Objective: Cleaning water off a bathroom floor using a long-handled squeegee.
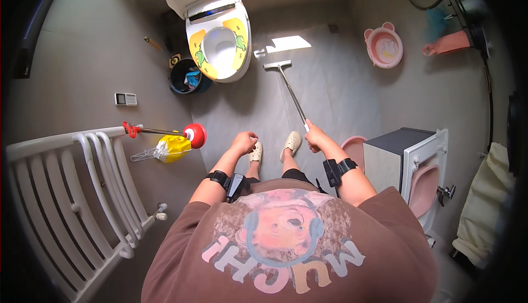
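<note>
My right hand (315, 138) is wrapped round the white grip of a floor squeegee (292, 95). Its thin silver pole slants away to the far left, and its pale, wide head (278, 65) rests on the grey floor near a bright patch of light. In front of my body, my left hand (243, 143) hangs with its fingers curled in, holding nothing that I can see. It is above one of my cream clogs (256, 153), apart from the squeegee.
A toilet (245, 25) with a yellow-green child seat stands far ahead, beside a dark bin (179, 77). On the left are a white radiator (55, 204) and a red plunger (198, 136). A pink basin (375, 62) hangs right, above a grey-topped cabinet (399, 139).
</note>
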Tool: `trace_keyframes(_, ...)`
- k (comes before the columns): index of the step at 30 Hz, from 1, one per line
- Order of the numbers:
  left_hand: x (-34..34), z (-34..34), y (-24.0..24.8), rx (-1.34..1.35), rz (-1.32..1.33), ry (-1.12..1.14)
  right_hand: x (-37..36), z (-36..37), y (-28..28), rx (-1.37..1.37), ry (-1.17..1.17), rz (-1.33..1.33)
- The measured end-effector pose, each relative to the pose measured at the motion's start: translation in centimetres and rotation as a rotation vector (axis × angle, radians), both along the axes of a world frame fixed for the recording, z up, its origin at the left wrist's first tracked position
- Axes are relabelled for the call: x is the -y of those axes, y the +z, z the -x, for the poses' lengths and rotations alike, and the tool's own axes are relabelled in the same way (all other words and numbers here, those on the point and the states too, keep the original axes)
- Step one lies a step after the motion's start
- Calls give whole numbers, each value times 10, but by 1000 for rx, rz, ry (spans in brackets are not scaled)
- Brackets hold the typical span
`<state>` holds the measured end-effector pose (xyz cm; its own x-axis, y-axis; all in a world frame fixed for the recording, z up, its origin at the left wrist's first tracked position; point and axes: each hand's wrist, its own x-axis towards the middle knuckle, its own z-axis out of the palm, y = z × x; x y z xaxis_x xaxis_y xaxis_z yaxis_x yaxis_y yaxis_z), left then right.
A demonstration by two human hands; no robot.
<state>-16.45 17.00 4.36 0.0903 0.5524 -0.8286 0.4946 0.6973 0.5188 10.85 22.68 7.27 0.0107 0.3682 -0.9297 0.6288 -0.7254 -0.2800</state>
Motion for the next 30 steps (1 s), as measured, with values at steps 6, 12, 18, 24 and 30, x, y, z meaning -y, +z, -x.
trace_keyframes(6, -37, -55, 43, 714, 311, 477, -16, 60, 32, -313, -115, -171)
trace_keyframes(12, -46, -70, 22, 858, 428, 609, 1, 49, 62, -450, 135, -203)
trace_keyframes(18, -52, -71, 16, -41, 113, 603, -1, -56, 36, -324, 38, -259)
trace_keyframes(24, -74, -25, 19, -414, -111, 28, 22, -174, 13, -100, -252, -210)
trace_keyframes(30, -85, -39, 13, -548, -213, -164, 41, -202, -1, -11, -280, -130)
